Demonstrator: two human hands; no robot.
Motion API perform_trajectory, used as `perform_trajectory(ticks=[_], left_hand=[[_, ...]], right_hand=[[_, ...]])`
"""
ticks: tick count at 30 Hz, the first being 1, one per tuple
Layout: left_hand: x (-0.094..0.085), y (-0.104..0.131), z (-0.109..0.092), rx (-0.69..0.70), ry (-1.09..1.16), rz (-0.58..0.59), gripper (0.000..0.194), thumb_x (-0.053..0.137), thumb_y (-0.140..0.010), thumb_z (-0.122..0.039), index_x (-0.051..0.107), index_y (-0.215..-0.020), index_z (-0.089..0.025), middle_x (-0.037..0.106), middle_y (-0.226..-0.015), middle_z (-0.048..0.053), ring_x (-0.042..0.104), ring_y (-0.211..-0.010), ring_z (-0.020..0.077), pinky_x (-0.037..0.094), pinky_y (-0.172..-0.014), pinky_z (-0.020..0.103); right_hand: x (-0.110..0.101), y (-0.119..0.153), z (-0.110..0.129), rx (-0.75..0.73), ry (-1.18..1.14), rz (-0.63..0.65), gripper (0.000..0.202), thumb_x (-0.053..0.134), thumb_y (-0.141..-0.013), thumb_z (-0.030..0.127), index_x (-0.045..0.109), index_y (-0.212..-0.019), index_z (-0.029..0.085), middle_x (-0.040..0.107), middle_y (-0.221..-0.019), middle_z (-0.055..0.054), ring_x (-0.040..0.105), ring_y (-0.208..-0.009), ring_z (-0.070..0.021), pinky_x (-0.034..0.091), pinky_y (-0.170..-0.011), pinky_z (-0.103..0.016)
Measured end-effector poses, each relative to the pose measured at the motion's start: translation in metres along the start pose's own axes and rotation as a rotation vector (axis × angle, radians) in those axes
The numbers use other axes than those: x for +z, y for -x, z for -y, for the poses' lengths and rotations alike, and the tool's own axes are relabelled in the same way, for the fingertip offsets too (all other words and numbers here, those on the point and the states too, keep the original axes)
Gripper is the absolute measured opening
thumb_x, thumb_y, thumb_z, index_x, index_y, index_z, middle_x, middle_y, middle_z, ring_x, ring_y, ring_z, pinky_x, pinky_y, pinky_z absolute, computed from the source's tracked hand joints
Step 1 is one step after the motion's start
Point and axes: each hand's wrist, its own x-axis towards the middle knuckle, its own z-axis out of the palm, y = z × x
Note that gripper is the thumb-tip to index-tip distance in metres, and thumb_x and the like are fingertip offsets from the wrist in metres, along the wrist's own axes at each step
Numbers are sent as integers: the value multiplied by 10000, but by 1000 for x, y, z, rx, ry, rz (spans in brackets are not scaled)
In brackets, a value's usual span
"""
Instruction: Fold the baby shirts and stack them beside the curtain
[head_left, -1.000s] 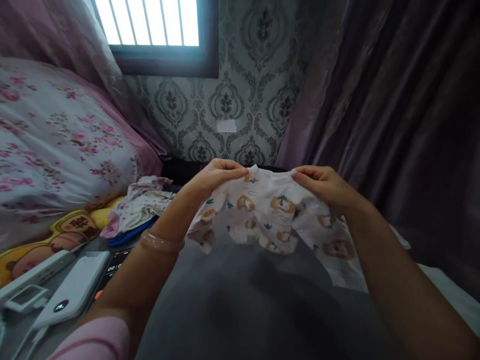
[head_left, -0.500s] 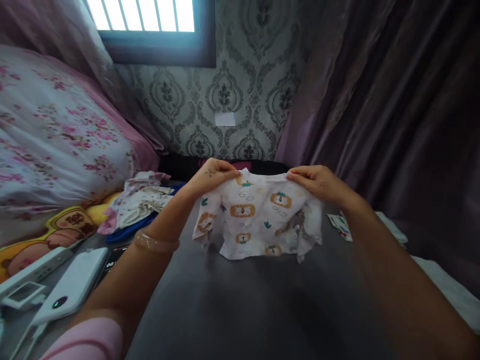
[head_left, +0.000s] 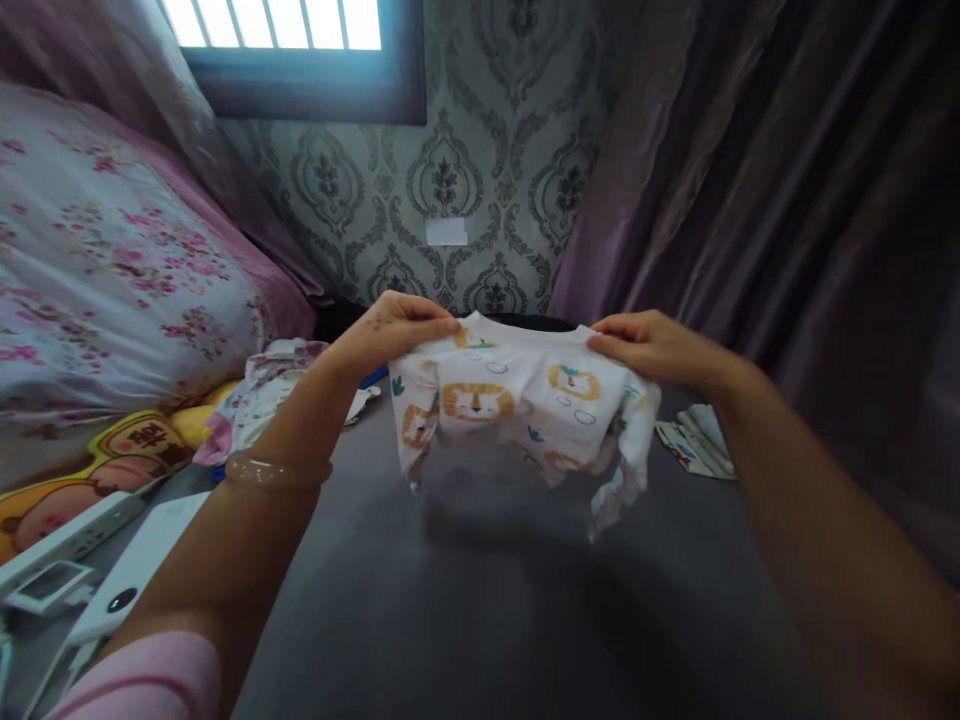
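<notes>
Shirt (head_left: 532, 395) hangs mid-frame, left hand (head_left: 394, 323) and right hand (head_left: 646, 340) each pinching it beside the collar (head_left: 536, 337), and the crumpled sleeve (head_left: 634, 450) right of centre could fold under if it's lowered without straightening.

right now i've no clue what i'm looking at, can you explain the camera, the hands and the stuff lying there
There is no machine here, just a person's two bare hands. The single camera sits on the person's head, looking forward and down. The left hand and right hand each have a grip near the neckline of a long-sleeved lion-print shirt, holding it up with the sleeves hanging. Below is a grey surface. On its left side are a white power strip, a white power bank and a clothes pile; on its right, folded cloth.
</notes>
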Motion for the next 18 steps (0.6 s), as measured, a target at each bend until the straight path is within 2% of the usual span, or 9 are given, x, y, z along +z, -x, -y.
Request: perform_trajectory(ticks=[2, 4, 9, 12, 15, 18], left_hand=[[4, -3, 2, -2, -49, 49, 345, 745, -661, -483, 757, -798, -167, 699, -682, 39, 592, -559, 131, 440, -473, 207], [8, -5, 4, 20, -60, 42, 373, 705, -700, -506, 757, -838, -164, 700, -699, 41, 595, -579, 133, 442, -489, 208], [18, -12, 8, 140, -225, -95, 356, 695, -717, -481, 752, -807, -142, 680, -692, 25, 580, -637, 122, 412, -520, 184], [23, -15, 7, 198, -193, -188, 381, 647, -763, -490, 746, -874, -139, 689, -746, 29, 585, -678, 128, 418, -549, 190], [26, -16, 5, 152, -165, -93, 378, 685, -727, -483, 744, -848, -129, 680, -713, 30, 580, -643, 127, 409, -530, 196], [27, -19, 6, 141, -98, -124, 381, 665, -746, -484, 739, -880, -135, 684, -738, 32, 578, -637, 123, 420, -540, 202]], right_hand=[[1, -5, -4, -13, 34, 8, 345, 645, -754, 545, 720, -864, 226, 709, -753, -28, 627, -633, -173, 476, -500, -261], [2, -8, -7, -7, -7, -11, 343, 615, -780, 542, 724, -920, 248, 718, -788, -26, 640, -658, -185, 492, -515, -280], [-1, -9, -9, 45, -63, -67, 329, 692, -732, 501, 735, -921, 236, 720, -802, -27, 642, -668, -179, 496, -541, -276], [-4, -8, -11, 58, -175, -108, 379, 674, -754, 506, 721, -1008, 230, 726, -873, -39, 641, -692, -164, 508, -585, -278], [-6, -9, -17, 59, -54, -146, 348, 692, -742, 492, 739, -941, 211, 722, -831, -49, 627, -667, -162, 491, -552, -268], [-6, -10, -23, 32, 16, -133, 360, 630, -783, 531, 734, -970, 242, 722, -825, -46, 641, -712, -194, 504, -556, -294]])
